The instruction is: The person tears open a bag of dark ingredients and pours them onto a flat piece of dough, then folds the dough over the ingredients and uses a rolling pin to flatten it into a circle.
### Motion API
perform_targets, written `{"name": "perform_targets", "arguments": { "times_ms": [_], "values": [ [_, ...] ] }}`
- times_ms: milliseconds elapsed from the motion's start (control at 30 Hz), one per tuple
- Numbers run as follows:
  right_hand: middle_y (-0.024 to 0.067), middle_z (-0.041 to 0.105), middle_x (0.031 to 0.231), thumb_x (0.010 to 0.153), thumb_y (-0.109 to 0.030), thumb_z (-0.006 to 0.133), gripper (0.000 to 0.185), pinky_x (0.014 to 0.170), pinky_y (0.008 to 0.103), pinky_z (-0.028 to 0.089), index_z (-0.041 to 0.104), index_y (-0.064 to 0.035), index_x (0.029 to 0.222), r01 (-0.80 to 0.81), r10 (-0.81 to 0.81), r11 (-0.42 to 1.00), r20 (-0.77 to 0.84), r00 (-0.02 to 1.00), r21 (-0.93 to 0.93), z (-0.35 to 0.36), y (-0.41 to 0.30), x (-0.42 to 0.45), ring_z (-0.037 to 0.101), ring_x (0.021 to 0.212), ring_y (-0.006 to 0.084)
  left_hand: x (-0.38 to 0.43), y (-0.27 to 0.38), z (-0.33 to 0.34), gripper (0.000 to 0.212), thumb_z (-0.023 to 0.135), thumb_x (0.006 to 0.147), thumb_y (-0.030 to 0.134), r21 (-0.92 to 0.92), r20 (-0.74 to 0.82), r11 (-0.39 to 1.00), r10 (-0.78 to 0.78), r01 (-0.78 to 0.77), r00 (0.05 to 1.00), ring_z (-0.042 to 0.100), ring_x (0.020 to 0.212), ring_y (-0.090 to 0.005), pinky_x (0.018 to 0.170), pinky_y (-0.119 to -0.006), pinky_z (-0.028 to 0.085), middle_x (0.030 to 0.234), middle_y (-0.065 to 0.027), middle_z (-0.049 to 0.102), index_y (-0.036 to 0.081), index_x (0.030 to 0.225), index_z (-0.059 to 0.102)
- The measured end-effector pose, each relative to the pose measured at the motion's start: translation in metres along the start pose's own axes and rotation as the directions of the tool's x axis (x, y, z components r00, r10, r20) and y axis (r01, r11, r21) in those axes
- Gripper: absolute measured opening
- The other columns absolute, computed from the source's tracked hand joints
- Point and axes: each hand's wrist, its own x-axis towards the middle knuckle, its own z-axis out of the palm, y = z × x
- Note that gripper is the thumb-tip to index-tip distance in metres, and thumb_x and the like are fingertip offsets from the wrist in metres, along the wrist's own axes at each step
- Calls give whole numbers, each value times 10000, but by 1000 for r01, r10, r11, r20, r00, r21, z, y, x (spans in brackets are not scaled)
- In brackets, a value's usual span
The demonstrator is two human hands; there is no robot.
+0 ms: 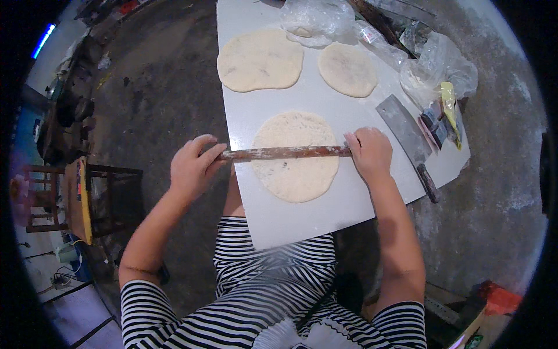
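A wooden rolling pin, dusted with flour, lies crosswise over the middle of a round flattened dough. My left hand grips the pin's left end, just beyond the edge of the white board. Around the right end my right hand is closed, above the board. Farther off on the board rest two more flat doughs, a wide oval one at the left and a smaller one at the right. Dark specks show on the dough under the pin.
Right of my right hand lies a cleaver with a dark handle. Beyond it are small packets and clear plastic bags. Another clear bag touches the far doughs. A wooden stool stands on the floor at the left.
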Motion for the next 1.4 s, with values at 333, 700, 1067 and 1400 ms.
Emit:
{"name": "perform_targets", "arguments": {
  "times_ms": [333,700,1067,1400],
  "values": [
    [174,392,1863,1195,-444,530,607,1392,727,159,492,-227,1760,27,-62,965,-125,990,-260,47,-7,126,279,1758,368,70,-18,13,762,506,1172,647,366,4,914,-188,174,982,199,1795,-419,1416,-641,189,1944,-196,221,229,1807,469],
    [191,403,1859,1202,-418,517,603,1387,758,141,508,-192,1760,114,-99,976,92,991,-186,4,-7,-24,303,1752,402,-13,35,-29,1074,378,1079,904,128,302,992,-58,19,951,193,1790,-451,1417,-642,187,1943,-227,193,140,1833,385],
    [224,445,1822,1189,-346,571,583,1359,782,188,527,-135,1730,-36,39,986,15,999,-162,3,-7,-19,374,1708,446,81,-11,16,782,458,1171,703,208,218,976,-102,56,971,248,1776,-431,1419,-617,218,1924,-222,266,209,1774,513],
    [214,520,1763,1103,-353,611,657,1340,788,239,562,-62,1690,25,-18,989,53,998,-145,-28,-63,-175,434,1668,438,-28,23,-38,1144,324,1040,964,116,339,982,99,-146,936,228,1783,-448,1425,-632,181,1938,-219,224,145,1837,376]
  ]
}}
